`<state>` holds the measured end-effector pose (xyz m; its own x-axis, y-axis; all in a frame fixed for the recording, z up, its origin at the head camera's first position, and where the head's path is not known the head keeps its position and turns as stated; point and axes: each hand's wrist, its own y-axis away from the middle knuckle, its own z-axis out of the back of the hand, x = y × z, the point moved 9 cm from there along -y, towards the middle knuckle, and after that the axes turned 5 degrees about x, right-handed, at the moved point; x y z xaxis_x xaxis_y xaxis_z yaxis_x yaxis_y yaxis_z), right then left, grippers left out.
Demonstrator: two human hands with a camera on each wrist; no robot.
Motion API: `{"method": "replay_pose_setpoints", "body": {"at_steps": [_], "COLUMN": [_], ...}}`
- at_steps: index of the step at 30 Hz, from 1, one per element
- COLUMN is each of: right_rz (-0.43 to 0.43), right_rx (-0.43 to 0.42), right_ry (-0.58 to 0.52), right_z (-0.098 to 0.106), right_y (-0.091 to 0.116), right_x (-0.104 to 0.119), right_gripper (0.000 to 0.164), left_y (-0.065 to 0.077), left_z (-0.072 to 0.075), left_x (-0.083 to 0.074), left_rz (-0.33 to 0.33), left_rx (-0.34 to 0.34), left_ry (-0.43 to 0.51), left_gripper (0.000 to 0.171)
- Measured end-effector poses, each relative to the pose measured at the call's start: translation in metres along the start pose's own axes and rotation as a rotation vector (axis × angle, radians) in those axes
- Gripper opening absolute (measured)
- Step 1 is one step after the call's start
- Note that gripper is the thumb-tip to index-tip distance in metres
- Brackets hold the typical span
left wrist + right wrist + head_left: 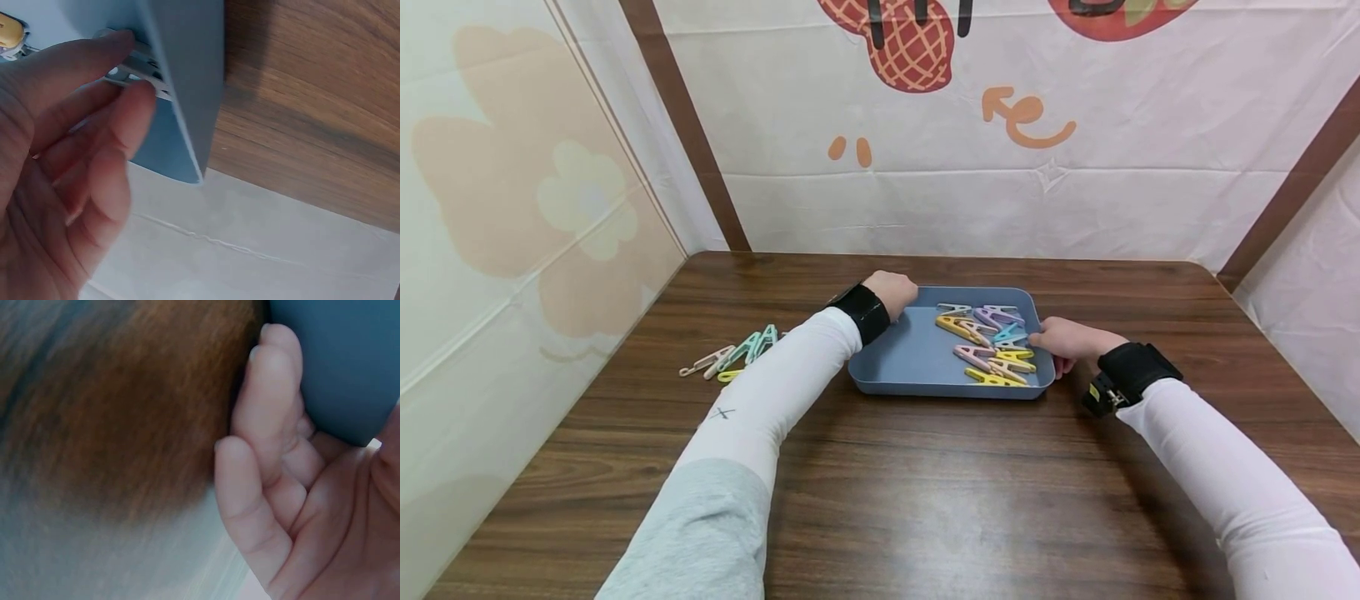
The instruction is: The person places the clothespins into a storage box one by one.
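Note:
A shallow blue-grey tray (906,360) lies on the table with several pastel clothespins (976,329) spread over its right half. At the tray's far left corner is my left hand (892,292), which hides what it holds in the head view. The left wrist view shows its thumb and fingers pinching a pale grey clothespin (134,72) beside the tray's inner wall. My right hand (1070,340) grips the tray's right side, thumb at the rim and fingers along the outside. In the right wrist view its fingers (265,394) are curled against the tray wall (344,362).
Left of the tray, several more clothespins (748,348), green, pinkish and yellow, lie in a loose pile on the brown wooden table (910,483), partly behind the left forearm. A printed white cloth (775,108) hangs behind the table's far edge.

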<state>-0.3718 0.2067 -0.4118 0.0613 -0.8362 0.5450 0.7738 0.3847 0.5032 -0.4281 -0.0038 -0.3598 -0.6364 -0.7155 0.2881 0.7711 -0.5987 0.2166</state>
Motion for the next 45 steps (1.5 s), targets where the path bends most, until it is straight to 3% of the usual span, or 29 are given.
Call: {"method": "replay_pose_setpoints", "body": {"at_steps": [5,12,20,26,32,40,45], "right_rz": [-0.009,-0.001,0.024,0.038,0.035,0.050,0.039], "right_rx": [0.006,0.009,0.012,0.012,0.017,0.012,0.008], "right_ry": [-0.001,-0.002,0.003,0.006,0.004,0.004,0.009], "right_z": [-0.001,0.000,0.000,0.001,-0.001,-0.001,-0.001], "right_y": [-0.001,-0.001,0.001,0.002,0.000,0.002,0.001], "right_x": [0.001,0.000,-0.002,0.002,0.003,0.007,0.003], "right_gripper": [0.030,0.030,0.032,0.031,0.030,0.030,0.030], "left_y": [0.009,0.035,0.072,0.104,0.125,0.139,0.138], "left_z": [0.007,0.033,0.035,0.023,-0.007,-0.042,-0.057], "left_x": [0.009,0.035,0.076,0.100,0.118,0.123,0.128], "left_rz": [0.030,0.084,0.178,0.242,0.287,0.251,0.235], "left_rx": [-0.050,-0.116,-0.105,-0.092,-0.012,0.136,0.160], "left_ry": [0.024,0.069,0.343,0.421,0.485,0.554,0.559], "left_gripper": [0.011,0.019,0.025,0.030,0.029,0.029,0.031]}}
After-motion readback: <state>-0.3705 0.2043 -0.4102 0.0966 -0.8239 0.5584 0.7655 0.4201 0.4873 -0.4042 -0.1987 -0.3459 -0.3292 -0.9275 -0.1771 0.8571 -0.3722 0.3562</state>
